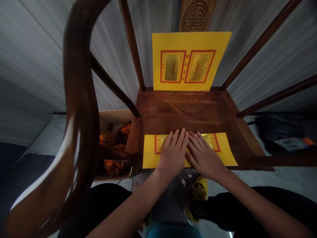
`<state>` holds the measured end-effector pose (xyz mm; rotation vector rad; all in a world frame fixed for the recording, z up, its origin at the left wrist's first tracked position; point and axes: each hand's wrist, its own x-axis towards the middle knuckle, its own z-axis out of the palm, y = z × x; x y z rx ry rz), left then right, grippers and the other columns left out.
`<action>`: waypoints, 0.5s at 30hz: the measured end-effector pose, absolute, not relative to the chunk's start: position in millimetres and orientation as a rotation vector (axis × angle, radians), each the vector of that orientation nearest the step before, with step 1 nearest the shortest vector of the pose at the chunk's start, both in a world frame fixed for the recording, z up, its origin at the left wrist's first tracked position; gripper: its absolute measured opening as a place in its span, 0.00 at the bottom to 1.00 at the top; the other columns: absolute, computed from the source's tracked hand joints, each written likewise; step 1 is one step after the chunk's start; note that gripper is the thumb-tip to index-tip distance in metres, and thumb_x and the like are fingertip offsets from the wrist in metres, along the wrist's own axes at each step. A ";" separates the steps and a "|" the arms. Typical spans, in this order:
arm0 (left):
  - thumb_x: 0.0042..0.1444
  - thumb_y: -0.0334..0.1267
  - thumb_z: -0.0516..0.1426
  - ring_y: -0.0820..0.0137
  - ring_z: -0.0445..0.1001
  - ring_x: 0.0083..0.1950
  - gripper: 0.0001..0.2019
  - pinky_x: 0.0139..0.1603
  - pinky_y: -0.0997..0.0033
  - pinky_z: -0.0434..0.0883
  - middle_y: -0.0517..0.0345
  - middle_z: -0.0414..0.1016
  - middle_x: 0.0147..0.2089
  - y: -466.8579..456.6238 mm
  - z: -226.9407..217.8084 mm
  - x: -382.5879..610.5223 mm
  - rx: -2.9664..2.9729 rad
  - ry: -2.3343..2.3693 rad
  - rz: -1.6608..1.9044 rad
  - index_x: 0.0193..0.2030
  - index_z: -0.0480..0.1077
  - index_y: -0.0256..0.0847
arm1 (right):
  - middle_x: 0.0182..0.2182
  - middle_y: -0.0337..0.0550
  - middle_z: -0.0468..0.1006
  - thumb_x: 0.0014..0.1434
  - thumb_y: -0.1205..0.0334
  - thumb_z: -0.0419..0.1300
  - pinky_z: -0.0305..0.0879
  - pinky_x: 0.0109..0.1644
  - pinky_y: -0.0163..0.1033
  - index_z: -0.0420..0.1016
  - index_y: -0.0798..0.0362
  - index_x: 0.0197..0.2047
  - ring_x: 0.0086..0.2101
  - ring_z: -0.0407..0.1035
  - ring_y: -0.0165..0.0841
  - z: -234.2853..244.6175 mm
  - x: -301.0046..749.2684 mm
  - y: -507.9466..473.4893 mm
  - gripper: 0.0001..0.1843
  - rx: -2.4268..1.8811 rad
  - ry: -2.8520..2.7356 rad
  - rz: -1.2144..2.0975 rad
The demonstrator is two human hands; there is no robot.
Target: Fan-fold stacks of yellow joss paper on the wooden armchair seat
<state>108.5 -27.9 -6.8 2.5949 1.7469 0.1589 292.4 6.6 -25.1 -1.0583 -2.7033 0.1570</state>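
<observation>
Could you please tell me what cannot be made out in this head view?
Head view:
Lower yellow sheet: middle hidden by the left hand and right hand.
Upright yellow sheet: red characters too small to read.
Cardboard box: contents partly hidden by the curved wooden chair arm.
Carved wooden panel: cut off by the top edge.

The person wears black trousers (260, 206) and a teal top (173, 232), and the left hand (172, 154), right hand (204, 157) and forearms (128, 208) are bare.
</observation>
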 end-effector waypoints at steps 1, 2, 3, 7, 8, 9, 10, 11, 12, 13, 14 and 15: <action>0.74 0.36 0.45 0.55 0.51 0.82 0.32 0.83 0.48 0.51 0.47 0.45 0.84 -27.9 -13.8 108.0 2.584 1.767 0.219 0.82 0.46 0.32 | 0.74 0.56 0.63 0.77 0.53 0.47 0.43 0.81 0.61 0.47 0.57 0.81 0.76 0.50 0.45 -25.3 294.2 7.3 0.36 -1.066 -2.708 0.160; 0.75 0.39 0.45 0.56 0.50 0.83 0.31 0.83 0.47 0.49 0.50 0.45 0.84 -28.0 -18.3 106.5 2.569 1.776 0.273 0.82 0.46 0.35 | 0.75 0.54 0.61 0.77 0.52 0.47 0.42 0.81 0.61 0.46 0.57 0.81 0.76 0.49 0.44 -25.6 296.8 8.1 0.36 -1.086 -2.705 0.157; 0.76 0.42 0.44 0.58 0.50 0.83 0.31 0.83 0.46 0.48 0.52 0.46 0.84 -28.2 -20.6 104.3 2.549 1.784 0.314 0.82 0.47 0.37 | 0.77 0.53 0.58 0.77 0.50 0.48 0.42 0.82 0.60 0.44 0.56 0.82 0.76 0.48 0.44 -26.0 300.6 8.9 0.37 -1.121 -2.692 0.145; 0.77 0.48 0.42 0.59 0.49 0.83 0.30 0.83 0.42 0.45 0.58 0.48 0.83 -30.0 -17.7 93.9 2.495 1.810 0.390 0.81 0.50 0.42 | 0.79 0.50 0.51 0.76 0.43 0.48 0.39 0.81 0.63 0.36 0.53 0.83 0.77 0.45 0.45 -29.9 327.3 12.2 0.43 -1.344 -2.591 0.061; 0.77 0.49 0.43 0.58 0.49 0.83 0.30 0.83 0.40 0.45 0.59 0.49 0.83 -30.4 -16.1 91.8 2.492 1.816 0.392 0.81 0.51 0.44 | 0.79 0.50 0.51 0.77 0.44 0.47 0.39 0.81 0.63 0.35 0.53 0.83 0.77 0.44 0.45 -31.2 335.8 12.9 0.42 -1.390 -2.570 0.038; 0.76 0.50 0.43 0.56 0.49 0.83 0.30 0.82 0.37 0.45 0.60 0.50 0.83 -30.8 -14.7 90.1 2.491 1.822 0.391 0.81 0.51 0.46 | 0.79 0.50 0.50 0.77 0.44 0.46 0.40 0.81 0.63 0.35 0.53 0.83 0.77 0.44 0.45 -32.4 344.2 13.4 0.41 -1.426 -2.557 0.014; 0.76 0.51 0.44 0.55 0.49 0.83 0.30 0.82 0.35 0.45 0.61 0.51 0.83 -31.2 -13.5 88.9 2.489 1.828 0.388 0.81 0.52 0.47 | 0.79 0.51 0.49 0.78 0.45 0.45 0.40 0.80 0.63 0.35 0.54 0.83 0.77 0.44 0.45 -33.3 351.9 14.0 0.41 -1.457 -2.546 -0.013; 0.76 0.52 0.44 0.54 0.49 0.82 0.30 0.82 0.34 0.44 0.61 0.51 0.82 -31.5 -12.5 88.0 2.488 1.831 0.381 0.81 0.52 0.48 | 0.79 0.53 0.49 0.78 0.46 0.44 0.39 0.80 0.64 0.36 0.56 0.83 0.77 0.44 0.46 -33.7 358.3 14.5 0.40 -1.485 -2.533 -0.045; 0.76 0.52 0.44 0.54 0.50 0.82 0.30 0.81 0.33 0.44 0.61 0.51 0.82 -31.8 -11.7 87.6 2.486 1.835 0.374 0.81 0.52 0.49 | 0.79 0.55 0.50 0.78 0.47 0.43 0.38 0.80 0.64 0.37 0.58 0.82 0.77 0.45 0.46 -33.5 362.8 15.2 0.40 -1.503 -2.523 -0.079; 0.76 0.52 0.44 0.54 0.49 0.82 0.30 0.81 0.33 0.44 0.61 0.51 0.83 -32.0 -11.1 87.5 2.483 1.838 0.365 0.81 0.52 0.49 | 0.78 0.58 0.52 0.78 0.48 0.43 0.37 0.80 0.66 0.37 0.60 0.82 0.77 0.46 0.47 -32.6 364.7 15.9 0.39 -1.514 -2.512 -0.115; 0.76 0.52 0.44 0.54 0.49 0.83 0.30 0.81 0.33 0.44 0.62 0.51 0.83 -32.1 -10.7 87.6 2.481 1.840 0.358 0.81 0.52 0.49 | 0.77 0.61 0.54 0.78 0.49 0.43 0.35 0.80 0.68 0.38 0.63 0.82 0.77 0.47 0.48 -31.1 363.7 16.6 0.39 -1.518 -2.496 -0.153; 0.76 0.51 0.44 0.54 0.48 0.83 0.30 0.81 0.33 0.43 0.62 0.50 0.83 -32.1 -10.4 88.1 2.482 1.841 0.350 0.81 0.52 0.49 | 0.76 0.64 0.56 0.78 0.50 0.43 0.34 0.79 0.69 0.39 0.66 0.81 0.76 0.48 0.50 -29.0 359.5 17.2 0.39 -1.512 -2.479 -0.186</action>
